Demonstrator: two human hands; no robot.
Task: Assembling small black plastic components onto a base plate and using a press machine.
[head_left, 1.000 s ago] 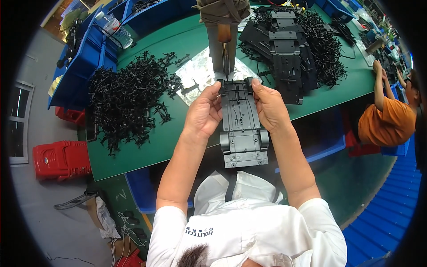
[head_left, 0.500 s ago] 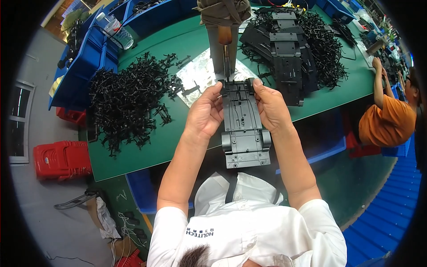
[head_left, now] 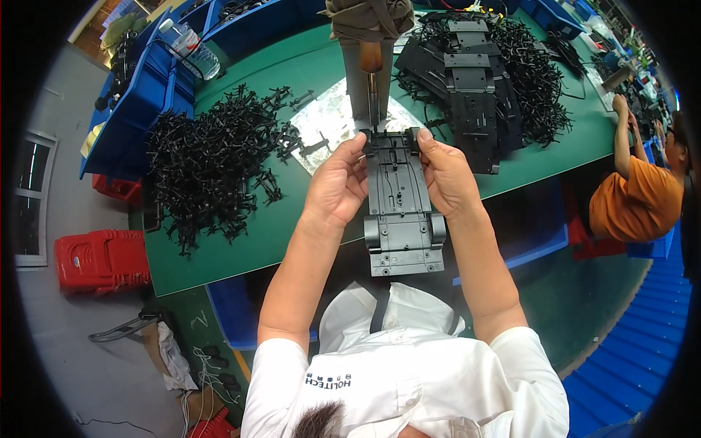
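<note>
A: What is the largest element of the scene?

B: The green table [head_left: 226, 255], whose near edge runs obliquely. A co-worker [head_left: 635, 201] in orange is at its right side.

A: And the next in size?

B: At left, a tangled pile [head_left: 208, 164] of small black parts lies beside a blue bin [head_left: 131, 124]. At right, a stack [head_left: 475, 117] of long dark plates lies next to a second heap [head_left: 529, 87] of similar parts. Between these two sides lies a pale sheet [head_left: 325, 120], with an upright post [head_left: 358, 87] standing over it.

A: Where is the panel?

B: The panel [head_left: 400, 190], long and dark grey, is at centre, in front of the post. Its far end is just below the tool; its near end, bearing two curved flanges, extends past the table edge toward the wearer.

A: State of the hands?

B: Both grip the panel. The left hand [head_left: 336, 182] has its thumb at the far left corner, fingers curled; the right hand [head_left: 445, 179] mirrors it at the far right corner.

A: The smallest element?

B: The tool [head_left: 371, 58], vertical and amber-shanked, with a thin tip. Whether this tip touches the panel cannot be told.
</note>
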